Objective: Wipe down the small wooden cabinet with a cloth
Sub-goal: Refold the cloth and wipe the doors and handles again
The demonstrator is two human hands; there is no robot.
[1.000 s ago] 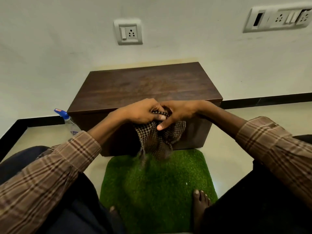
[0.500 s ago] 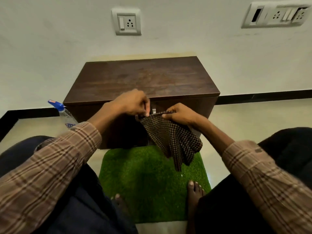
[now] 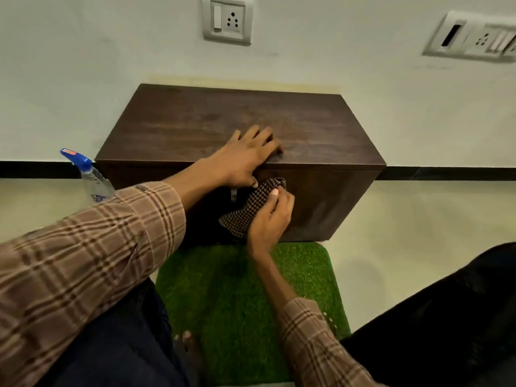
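A pale wall with a black skirting strip runs behind everything we see, and a light floor lies below it. Against that wall stands the small wooden cabinet, dark brown, its top bare apart from our left hand. That hand lies flat on the front edge of the top, fingers spread wide and holding nothing, the thumb hooked down over the front face. Just below it our right hand presses a checked cloth against the cabinet's front, fingers closed round the bunched fabric, beside a small metal handle. A green grass-like mat lies on the floor in front of the cabinet. A spray bottle with a blue head stands at the cabinet's left end. On the wall above sit a switch socket and, to the right, a wider switch panel.
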